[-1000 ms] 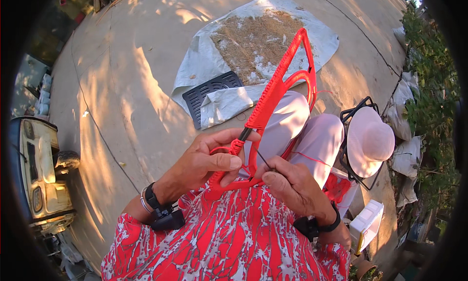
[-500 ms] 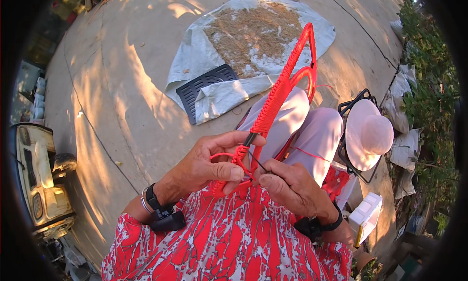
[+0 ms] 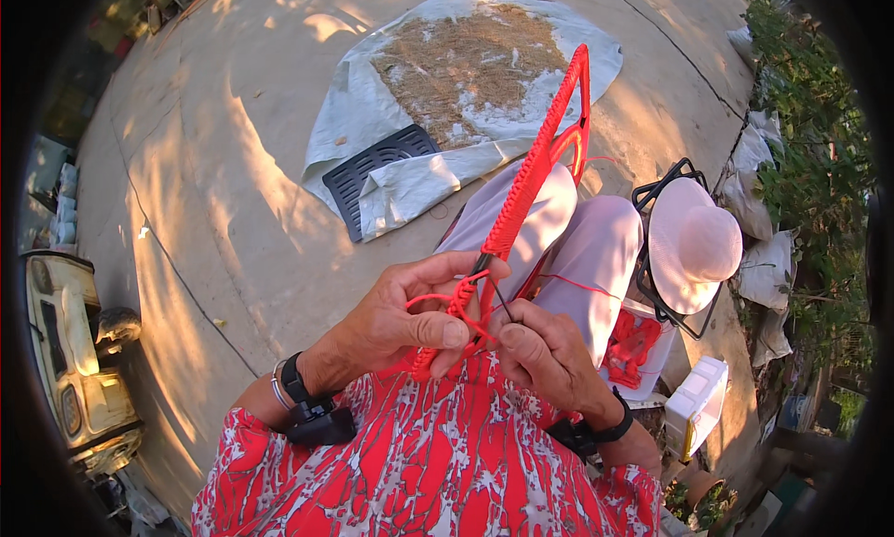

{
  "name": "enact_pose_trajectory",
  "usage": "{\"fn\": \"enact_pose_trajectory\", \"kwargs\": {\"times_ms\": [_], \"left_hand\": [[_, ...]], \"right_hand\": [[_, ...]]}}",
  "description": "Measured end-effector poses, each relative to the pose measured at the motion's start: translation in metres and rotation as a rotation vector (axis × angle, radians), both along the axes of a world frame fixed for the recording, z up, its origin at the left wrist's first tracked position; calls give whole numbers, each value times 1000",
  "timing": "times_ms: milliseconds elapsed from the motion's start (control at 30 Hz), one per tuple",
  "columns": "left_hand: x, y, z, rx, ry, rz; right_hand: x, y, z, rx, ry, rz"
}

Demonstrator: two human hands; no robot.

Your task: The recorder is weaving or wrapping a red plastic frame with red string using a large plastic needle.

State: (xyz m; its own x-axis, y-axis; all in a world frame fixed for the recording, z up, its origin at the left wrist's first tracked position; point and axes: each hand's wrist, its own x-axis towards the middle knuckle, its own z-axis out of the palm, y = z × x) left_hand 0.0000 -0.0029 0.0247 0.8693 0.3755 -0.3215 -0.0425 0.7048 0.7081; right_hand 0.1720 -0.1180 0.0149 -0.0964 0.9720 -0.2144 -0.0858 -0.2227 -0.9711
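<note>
Centrally, a red cord-wrapped frame slants from the hands toward the upper right of the frame, over the person's lap. The left hand closes its fingers around its lower end and loose red cord. The right hand pinches a thin dark needle. At right lies a white hat; above, a grey tarp.

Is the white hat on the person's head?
No: the white hat lies on a black wire frame beside the person's knees, away from both hands.
</note>
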Motion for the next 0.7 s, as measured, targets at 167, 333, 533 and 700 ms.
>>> {"fn": "enact_pose_trajectory", "kwargs": {"times_ms": [167,333,533,700], "left_hand": [[7,-1,1,-17,-30,-33],[19,-4,2,38,-22,-128],[29,-4,6,61,-26,-243],[38,-7,3,84,-43,-264]], "right_hand": [[13,-13,4,1,-61,58],[17,-22,6,36,-173,23],[13,-30,6,19,-113,-117],[15,-36,6,61,-158,-170]]}}
